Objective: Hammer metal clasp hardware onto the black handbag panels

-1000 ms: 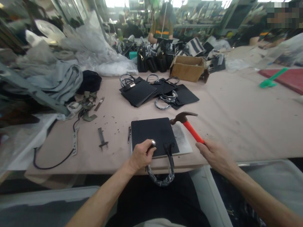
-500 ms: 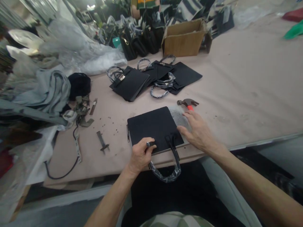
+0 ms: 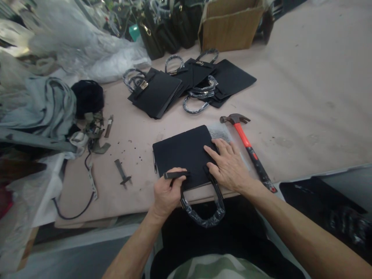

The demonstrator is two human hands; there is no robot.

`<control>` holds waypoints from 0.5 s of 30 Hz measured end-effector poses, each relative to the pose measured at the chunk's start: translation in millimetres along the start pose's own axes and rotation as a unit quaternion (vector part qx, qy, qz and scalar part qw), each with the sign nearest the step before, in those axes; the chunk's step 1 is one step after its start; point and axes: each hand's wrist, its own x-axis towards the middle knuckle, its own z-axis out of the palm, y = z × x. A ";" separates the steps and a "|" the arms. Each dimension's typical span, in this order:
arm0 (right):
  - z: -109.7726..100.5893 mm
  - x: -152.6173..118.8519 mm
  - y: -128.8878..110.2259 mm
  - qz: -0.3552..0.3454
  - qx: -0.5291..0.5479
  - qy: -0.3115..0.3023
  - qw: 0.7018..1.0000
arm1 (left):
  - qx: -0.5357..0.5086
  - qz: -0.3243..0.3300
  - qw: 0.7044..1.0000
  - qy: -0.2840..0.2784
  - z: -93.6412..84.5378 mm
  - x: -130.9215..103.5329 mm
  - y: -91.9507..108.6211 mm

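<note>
Pinching a dark rod-like tool point(image 3: 173, 175) between thumb and fingers, the left hand point(image 3: 167, 192) held it low over the near part of a black panel point(image 3: 180, 155). The right hand point(image 3: 229, 166) gripped nothing; its fingers were spread and lay on the panel's right side. The panel lay flat at the near edge of the table point(image 3: 305, 116), its plastic-wrapped handle point(image 3: 207, 221) hanging over that edge. Just right of the right hand, a claw hammer point(image 3: 241, 133) lay on the table.

Farther back, a cardboard box point(image 3: 229, 27) stood with its top open, but its contents could not be made out. Dark bags point(image 3: 151, 37) stood upright to its left, and a pile of black panels point(image 3: 158, 91) with wrapped handles lay in front. At lower right, below the table, were dark glinting pieces point(image 3: 348, 224); whether a bin held them was unclear.
</note>
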 end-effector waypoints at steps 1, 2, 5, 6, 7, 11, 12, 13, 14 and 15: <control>-0.3 0.3 -0.6 0.001 -0.001 -0.002 1.000 | -0.007 -0.018 1.000 0.003 1.0 0.9 0.5; -0.5 0.5 -1.1 0.002 -0.001 -0.003 1.000 | -0.016 -0.022 1.000 -0.004 2.1 2.1 1.0; -1.1 0.9 -1.5 0.009 -0.002 -0.010 1.000 | -0.034 -0.014 0.999 -0.018 4.8 5.7 2.3; -1.2 0.9 -1.4 0.011 -0.001 -0.011 1.000 | -0.032 -0.014 0.999 -0.021 5.4 6.6 2.4; -1.4 0.9 -1.3 0.012 0.000 -0.012 1.000 | -0.029 -0.013 0.999 -0.024 5.7 7.4 2.5; -1.5 0.4 -0.7 0.013 0.006 -0.013 1.000 | -0.024 0.001 0.999 -0.031 6.0 9.1 2.7; -1.4 0.2 -0.6 0.013 0.007 -0.013 1.000 | -0.025 0.007 0.999 -0.033 6.1 9.1 2.7; -1.2 0.1 -0.6 0.013 0.008 -0.011 1.000 | -0.026 0.014 0.999 -0.034 6.2 9.0 2.8; -0.9 -0.1 -0.6 0.013 0.008 -0.010 1.000 | -0.028 0.021 0.999 -0.033 6.5 8.6 2.6; -0.6 -0.1 -0.6 0.013 0.009 -0.008 1.000 | -0.028 0.027 0.999 -0.032 6.9 8.0 2.3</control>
